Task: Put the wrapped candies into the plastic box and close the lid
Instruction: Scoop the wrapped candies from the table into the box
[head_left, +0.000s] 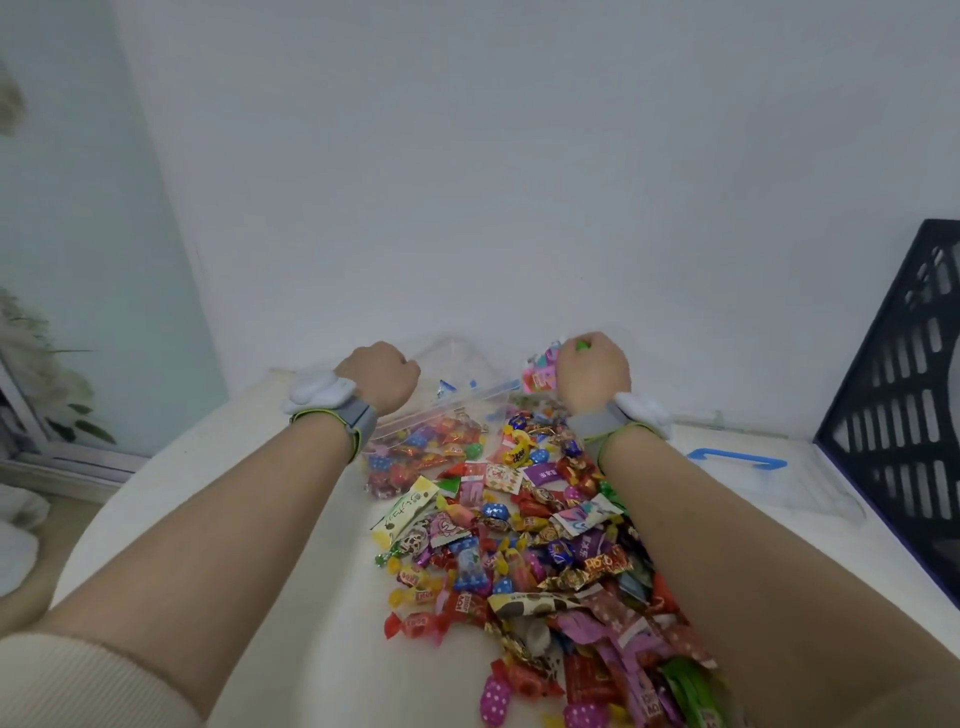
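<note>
A clear plastic box (415, 431) sits at the far end of a white table (311, 571), close to the wall. Some candies already lie inside it. The left hand (379, 374) is closed on the near left edge of the box and seems to hold it steady, but the fingers are hidden, so I cannot be sure how it grips.

The right hand (592, 371) is up above the right side of the box. It is squeezed tight around a handful of candies, and a green one (582, 345) and some pink wrappers (537, 371) poke out.

A big pile of candies (545, 545) runs from the box back toward the person, mostly under the right arm. The lid (769, 483) is clear with a blue handle (737, 458). It lies flat to the right of the box, next to a dark crate (893, 405).

The candies look small and light. Their wrappers look shiny and slippery, with twisted ends, so a full fist may drop a few. Scooping from under the pile with bent fingers should work better than pinching one at a time.

The box looks thin and bendy and could slide, so holding its edge makes sense. The lid looks light too; its handle or an edge looks best to grab.
</note>
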